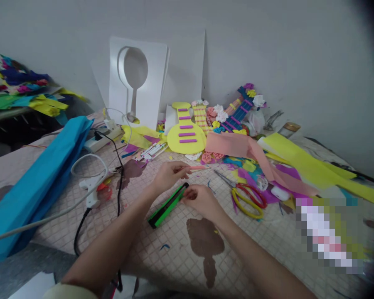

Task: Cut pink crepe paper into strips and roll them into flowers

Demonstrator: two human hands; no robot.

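My left hand (171,176) pinches a thin salmon-coloured strip (198,167) that points right, just above the table. Below it, my right hand (204,202) has its fingers closed together at the upper end of a long, narrow green-and-black tool (168,206). Whether those fingers grip the tool or something small beside it is hidden. The tool slants across the table between my forearms, and its exact kind is unclear. To the right of my hands lie scissors (247,202) with red and yellow handles. Behind my hands leans a yellow guitar-shaped cutout (187,139) with purple bars.
A white board (157,79) with a rounded cutout leans on the wall. Blue crepe paper (46,182) and a white plug block (92,192) with cables lie left. Salmon paper (229,144), yellow paper (305,162) and several white pens (150,151) lie behind and right.
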